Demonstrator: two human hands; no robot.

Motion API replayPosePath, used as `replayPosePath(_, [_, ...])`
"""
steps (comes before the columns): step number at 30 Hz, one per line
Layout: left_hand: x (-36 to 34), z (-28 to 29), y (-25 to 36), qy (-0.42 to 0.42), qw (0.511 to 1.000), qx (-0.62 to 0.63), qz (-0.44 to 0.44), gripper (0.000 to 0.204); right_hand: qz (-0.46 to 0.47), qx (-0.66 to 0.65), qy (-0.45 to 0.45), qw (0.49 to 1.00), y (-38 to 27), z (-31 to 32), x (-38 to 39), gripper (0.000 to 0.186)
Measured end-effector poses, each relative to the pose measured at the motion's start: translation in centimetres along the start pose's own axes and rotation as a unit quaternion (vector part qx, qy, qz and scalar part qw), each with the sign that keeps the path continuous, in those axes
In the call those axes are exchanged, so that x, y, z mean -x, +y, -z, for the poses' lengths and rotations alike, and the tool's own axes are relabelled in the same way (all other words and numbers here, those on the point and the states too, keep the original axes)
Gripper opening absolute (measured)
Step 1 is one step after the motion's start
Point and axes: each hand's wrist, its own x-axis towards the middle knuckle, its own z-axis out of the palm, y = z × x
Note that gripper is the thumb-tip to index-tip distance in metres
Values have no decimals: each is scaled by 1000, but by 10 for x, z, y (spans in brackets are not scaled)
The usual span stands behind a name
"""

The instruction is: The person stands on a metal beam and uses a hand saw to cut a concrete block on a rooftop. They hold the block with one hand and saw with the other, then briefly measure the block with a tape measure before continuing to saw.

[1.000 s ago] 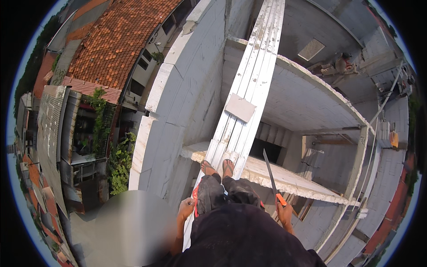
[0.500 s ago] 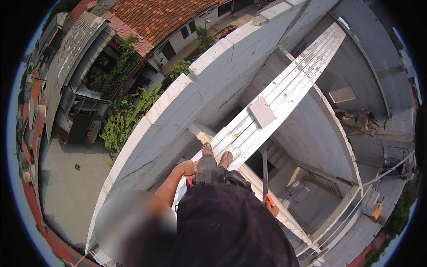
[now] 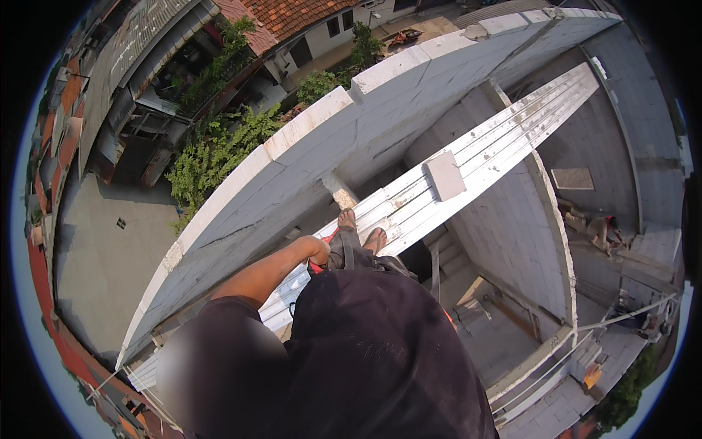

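Observation:
My left hand (image 3: 319, 254) is at the left hip of my dark trousers (image 3: 338, 256), its fingers curled in by a strip of red. What they hold, if anything, is hidden. The dark shirt (image 3: 380, 344) covers nearly all of my right hand, low on the right side. From there a hand saw (image 3: 436, 271) points away from me, its long narrow blade showing and only a sliver of its orange handle. My sandalled feet (image 3: 375, 239) stand on a silvery ribbed metal plank (image 3: 482, 157). A pale grey block (image 3: 445, 176) lies farther out on it.
The plank spans high over rooms walled in light block. A tall block wall (image 3: 311, 132) with a stepped top runs along the left. To the right a lower wall (image 3: 556, 219) edges a deep drop. Far below right, another person (image 3: 603, 230) bends down.
The view has shifted, so the plank and block appear farther right and my left forearm shows more. The saw's handle and my right hand have slipped behind the shirt.

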Motion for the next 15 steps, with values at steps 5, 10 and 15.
replayPosePath(5, [-17,-10,-19,-8,943,-323,-79,50,-8,-93,-35,995,-62,18,-4,45])
replayPosePath(10, [-24,-16,-47,-64,983,-175,0,62,-14,-127,1,992,-77,-7,-14,43])
replayPosePath(15, [-4,6,-49,37,979,-199,-3,33,-35,-74,-96,992,-70,2,-17,53])
